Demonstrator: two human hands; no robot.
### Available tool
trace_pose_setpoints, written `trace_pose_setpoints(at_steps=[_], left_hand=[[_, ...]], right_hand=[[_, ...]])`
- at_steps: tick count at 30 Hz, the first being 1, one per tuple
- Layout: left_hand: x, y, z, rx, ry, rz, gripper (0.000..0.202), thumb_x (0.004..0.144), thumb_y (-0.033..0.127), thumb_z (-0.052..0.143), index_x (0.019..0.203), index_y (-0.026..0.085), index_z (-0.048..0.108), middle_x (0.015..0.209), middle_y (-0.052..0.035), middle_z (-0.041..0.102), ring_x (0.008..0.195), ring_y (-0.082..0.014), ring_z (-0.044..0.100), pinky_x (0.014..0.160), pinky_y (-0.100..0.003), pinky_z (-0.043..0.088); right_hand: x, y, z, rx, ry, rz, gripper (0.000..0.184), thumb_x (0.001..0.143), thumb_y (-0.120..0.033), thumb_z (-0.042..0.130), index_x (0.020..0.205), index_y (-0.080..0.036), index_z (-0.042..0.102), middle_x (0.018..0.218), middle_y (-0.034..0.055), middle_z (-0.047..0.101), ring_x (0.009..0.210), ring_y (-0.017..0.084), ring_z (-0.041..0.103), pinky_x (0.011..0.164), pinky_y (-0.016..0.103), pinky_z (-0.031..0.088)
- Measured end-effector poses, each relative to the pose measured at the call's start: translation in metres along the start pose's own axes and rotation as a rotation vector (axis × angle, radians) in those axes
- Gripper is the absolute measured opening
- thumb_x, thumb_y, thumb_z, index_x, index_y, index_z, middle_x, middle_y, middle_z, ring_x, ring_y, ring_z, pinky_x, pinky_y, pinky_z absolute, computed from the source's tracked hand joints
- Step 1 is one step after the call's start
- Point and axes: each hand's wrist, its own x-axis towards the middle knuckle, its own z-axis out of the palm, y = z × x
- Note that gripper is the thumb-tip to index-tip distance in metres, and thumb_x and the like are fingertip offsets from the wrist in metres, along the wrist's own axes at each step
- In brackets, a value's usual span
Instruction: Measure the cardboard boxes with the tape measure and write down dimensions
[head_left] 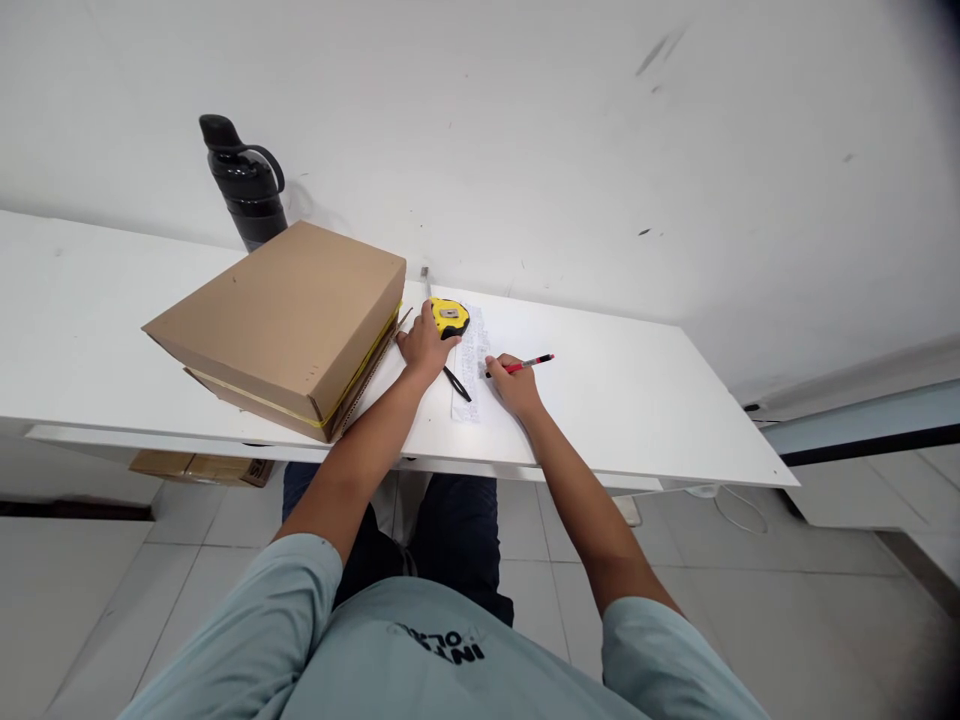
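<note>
Head view: left hand (422, 347) cupped over the yellow tape measure (451, 317) beside the cardboard box (289, 320), apparently steadying the paper sheet (470, 372) on the counter (637, 400), while right hand (516, 386) pinches a red pen (529, 364) tip-down for writing.

On the white table (637, 400) — cardboard box (292, 310), black bottle (247, 190), tape measure (451, 318), paper slip (472, 345).

A box (292, 310) sits at the left of the bench (637, 400), with a bottle (247, 185) behind it. Right of the box, the left hand (424, 348) rests on a tape measure (450, 317). A paper sheet (471, 385) lies just right of that, under the right hand (516, 388) and its pen (529, 363).
</note>
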Motion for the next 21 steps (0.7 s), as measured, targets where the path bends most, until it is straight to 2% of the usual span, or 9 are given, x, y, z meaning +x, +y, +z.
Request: trace_pose_setpoints(at_steps=[10,16,21], left_hand=[[-0.0053,0.0041,-0.0024,0.085,-0.02,0.005,0.086,0.098,0.048,0.07,0.169,0.027,0.026,0.155,-0.0179,0.06,0.142,-0.0343,0.058,0.12,-0.049,0.038],[-0.0037,0.0059,-0.0064,0.041,0.017,-0.054,0.098,0.098,0.039,0.071,0.173,0.022,0.011,0.161,-0.0207,0.053,0.149,-0.0332,0.052,0.12,-0.045,0.04],[-0.0043,0.0073,-0.0088,0.046,0.05,-0.082,0.1,0.1,0.033,0.068,0.174,0.025,0.002,0.16,-0.0194,0.054,0.149,-0.0324,0.054,0.121,-0.045,0.041]], right_hand=[[0.0001,0.0009,-0.0008,-0.03,0.005,0.007,0.048,0.082,-0.062,0.063,0.061,-0.026,0.039,0.057,-0.0041,0.039,0.062,0.014,0.037,0.064,0.033,0.035],[-0.0012,-0.0008,-0.0016,-0.041,-0.007,0.014,0.045,0.083,-0.057,0.063,0.06,-0.026,0.039,0.056,-0.0043,0.039,0.061,0.014,0.037,0.063,0.033,0.035],[-0.0014,-0.0017,-0.0008,-0.041,0.01,0.004,0.045,0.083,-0.058,0.062,0.06,-0.026,0.041,0.056,-0.004,0.04,0.063,0.015,0.039,0.065,0.033,0.037]])
